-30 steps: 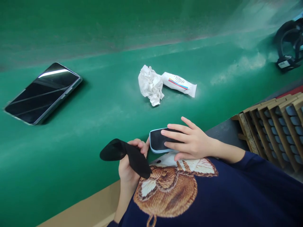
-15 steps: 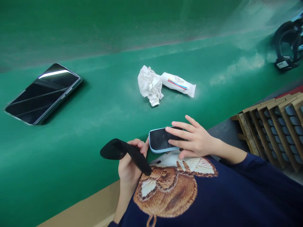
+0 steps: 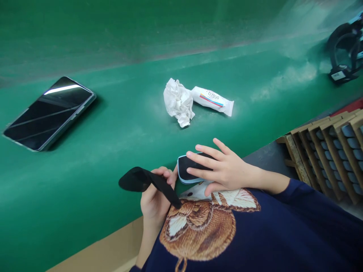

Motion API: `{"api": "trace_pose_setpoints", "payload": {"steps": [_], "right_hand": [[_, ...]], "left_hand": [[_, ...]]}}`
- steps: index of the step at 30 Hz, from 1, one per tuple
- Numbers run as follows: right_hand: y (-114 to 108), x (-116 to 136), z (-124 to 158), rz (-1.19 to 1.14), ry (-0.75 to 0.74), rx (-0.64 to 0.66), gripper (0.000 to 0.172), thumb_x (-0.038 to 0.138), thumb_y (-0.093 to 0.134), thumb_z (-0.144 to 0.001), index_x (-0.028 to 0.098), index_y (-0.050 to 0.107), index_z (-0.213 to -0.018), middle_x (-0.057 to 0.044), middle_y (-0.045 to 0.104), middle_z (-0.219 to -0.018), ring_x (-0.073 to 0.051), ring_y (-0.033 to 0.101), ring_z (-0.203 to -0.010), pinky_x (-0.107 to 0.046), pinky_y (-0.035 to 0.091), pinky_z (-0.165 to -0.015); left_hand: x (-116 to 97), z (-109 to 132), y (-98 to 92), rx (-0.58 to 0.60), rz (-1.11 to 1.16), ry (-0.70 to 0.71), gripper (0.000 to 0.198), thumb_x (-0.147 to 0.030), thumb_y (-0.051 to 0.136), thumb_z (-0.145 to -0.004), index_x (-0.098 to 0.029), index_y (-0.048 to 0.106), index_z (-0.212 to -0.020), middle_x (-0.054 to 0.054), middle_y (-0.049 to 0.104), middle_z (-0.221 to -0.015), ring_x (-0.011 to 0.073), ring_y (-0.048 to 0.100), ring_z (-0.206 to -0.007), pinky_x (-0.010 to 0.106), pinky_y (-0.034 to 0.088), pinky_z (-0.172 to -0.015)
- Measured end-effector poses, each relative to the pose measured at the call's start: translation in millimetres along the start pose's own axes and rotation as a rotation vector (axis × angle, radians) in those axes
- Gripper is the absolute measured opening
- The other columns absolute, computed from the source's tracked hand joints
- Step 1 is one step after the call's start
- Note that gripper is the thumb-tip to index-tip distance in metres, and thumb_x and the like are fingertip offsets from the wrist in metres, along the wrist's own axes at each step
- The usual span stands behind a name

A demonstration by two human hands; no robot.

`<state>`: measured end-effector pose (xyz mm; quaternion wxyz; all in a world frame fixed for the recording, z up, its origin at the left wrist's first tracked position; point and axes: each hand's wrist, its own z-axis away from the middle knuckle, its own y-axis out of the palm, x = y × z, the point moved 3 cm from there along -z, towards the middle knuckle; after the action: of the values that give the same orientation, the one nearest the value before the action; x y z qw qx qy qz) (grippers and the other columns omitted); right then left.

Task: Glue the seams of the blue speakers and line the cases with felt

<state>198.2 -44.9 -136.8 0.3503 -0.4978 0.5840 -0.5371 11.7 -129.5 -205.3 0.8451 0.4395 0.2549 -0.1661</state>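
Observation:
My left hand is closed around a thin black flexible pad that sticks out to the left of my fingers. My right hand lies with its fingers stretched flat over a small rounded piece with a black face and light-blue rim, which rests on the green surface at its near edge. The two hands are close together, just in front of my dark blue printed shirt.
A smartphone lies screen-up at the left. A crumpled white tissue and a white glue tube sit mid-surface. A cardboard divider tray with several blue-rimmed pieces stands at the right. Black gear lies at the far right.
My right hand slid its fingers back and then forward to the left over the blue-rimmed piece. The left hand with the black pad has stayed almost still.

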Motion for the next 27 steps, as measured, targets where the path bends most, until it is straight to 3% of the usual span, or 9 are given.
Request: {"api": "trace_pose_setpoints", "payload": {"steps": [3,7,14,16,19,22,27], "right_hand": [[0.4,2.5,-5.8,0.016,-0.020,-0.012,0.063,0.064,0.026,-0.099,0.019,0.063,-0.124,-0.005,0.045,-0.150,-0.028,0.036,-0.140,-0.054,0.015,-0.119],[-8.4,-4.8,-5.0,-0.027,0.010,-0.106,0.061,0.062,0.027,-0.099,0.021,0.054,-0.135,-0.009,0.050,-0.146,-0.026,0.040,-0.139,-0.051,0.023,-0.118],[-26.4,-45.8,32.6,-0.356,0.578,-0.399,0.049,0.045,0.037,-0.102,0.024,0.042,-0.145,-0.010,0.048,-0.147,-0.026,0.047,-0.135,-0.046,0.039,-0.112],[-23.2,-46.7,40.0,-0.466,0.631,-0.367,0.047,0.041,0.039,-0.101,0.025,0.041,-0.146,-0.010,0.050,-0.145,-0.025,0.050,-0.132,-0.046,0.041,-0.111],[-15.7,-38.9,39.2,-0.565,0.575,-0.221,0.052,0.044,0.042,-0.100,0.025,0.036,-0.148,-0.011,0.046,-0.148,-0.025,0.045,-0.136,-0.046,0.040,-0.112],[-9.7,-29.0,28.4,-0.534,0.466,-0.077,0.067,0.057,0.048,-0.095,0.021,0.031,-0.150,-0.016,0.036,-0.154,-0.028,0.037,-0.141,-0.048,0.039,-0.112],[-4.3,-18.5,7.8,-0.484,0.358,0.108,0.096,0.070,0.057,-0.083,0.014,0.022,-0.153,-0.021,0.034,-0.154,-0.032,0.042,-0.138,-0.048,0.045,-0.107]], "left_hand": [[1.3,1.1,-0.5,0.007,0.028,-0.037,0.022,-0.031,0.087,-0.061,-0.020,0.073,-0.074,-0.001,0.064,-0.072,0.0074,0.055,-0.061,0.021,0.056,-0.069],[1.3,1.5,-0.3,-0.044,0.018,-0.048,0.024,-0.033,0.087,-0.061,-0.019,0.070,-0.069,-0.001,0.064,-0.072,0.0082,0.054,-0.062,0.026,0.058,-0.079],[0.4,1.3,-0.4,0.000,0.028,-0.030,0.019,-0.031,0.085,-0.064,-0.022,0.071,-0.072,-0.002,0.063,-0.071,0.0085,0.056,-0.061,0.032,0.057,-0.090],[0.2,0.9,-0.5,0.006,0.019,-0.017,0.017,-0.031,0.084,-0.064,-0.022,0.072,-0.073,-0.002,0.063,-0.070,0.0087,0.056,-0.060,0.033,0.057,-0.089],[-0.1,0.0,-0.8,-0.045,-0.009,-0.003,0.019,-0.033,0.084,-0.065,-0.021,0.068,-0.067,-0.003,0.061,-0.065,0.0098,0.053,-0.057,0.036,0.057,-0.088],[-1.1,-0.2,-0.3,-0.070,0.003,-0.004,0.024,-0.033,0.084,-0.064,-0.019,0.064,-0.063,-0.003,0.059,-0.063,0.0094,0.052,-0.056,0.034,0.058,-0.086],[-3.8,0.2,5.3,-0.004,0.051,-0.009,0.022,-0.031,0.084,-0.063,-0.022,0.067,-0.073,-0.005,0.058,-0.064,0.0062,0.052,-0.052,0.034,0.059,-0.086]]}}
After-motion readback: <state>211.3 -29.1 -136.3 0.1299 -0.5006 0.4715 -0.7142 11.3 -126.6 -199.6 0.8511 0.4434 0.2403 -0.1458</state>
